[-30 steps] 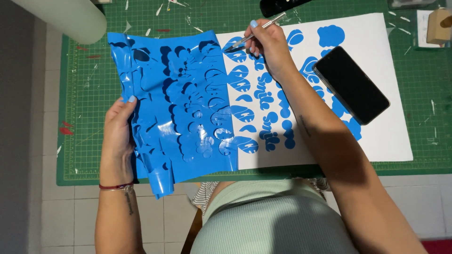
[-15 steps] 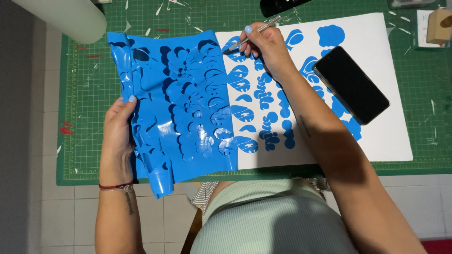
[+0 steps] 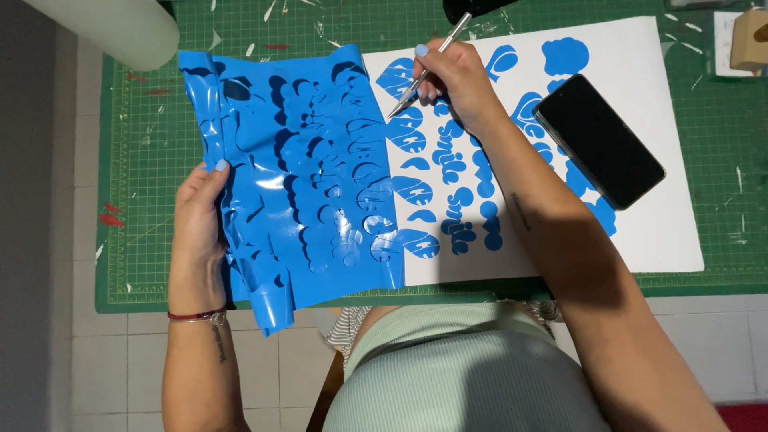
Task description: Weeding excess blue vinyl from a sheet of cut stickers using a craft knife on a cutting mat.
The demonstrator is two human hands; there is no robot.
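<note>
While left hand (image 3: 198,228) pinches peeled blue vinyl (image 3: 296,176), right hand (image 3: 456,80) fingers closed around silver knife (image 3: 424,76).

The left hand (image 3: 200,224) lies palm-down, thumb stretched forward, its wrist ringed by a thin red band. The right hand (image 3: 452,80) reaches forward from an extended forearm, fingers pinched closed in a pen-style grip.

Bare green cutting mat (image 3: 144,160) lies open along the left edge, with only paper scraps on it. A white roll (image 3: 120,28) blocks the top-left corner. The black phone (image 3: 598,142) sits on the white sheet (image 3: 656,232), barring the way on the right; below it the sheet is bare. A small box (image 3: 752,40) fills the top-right corner.
</note>
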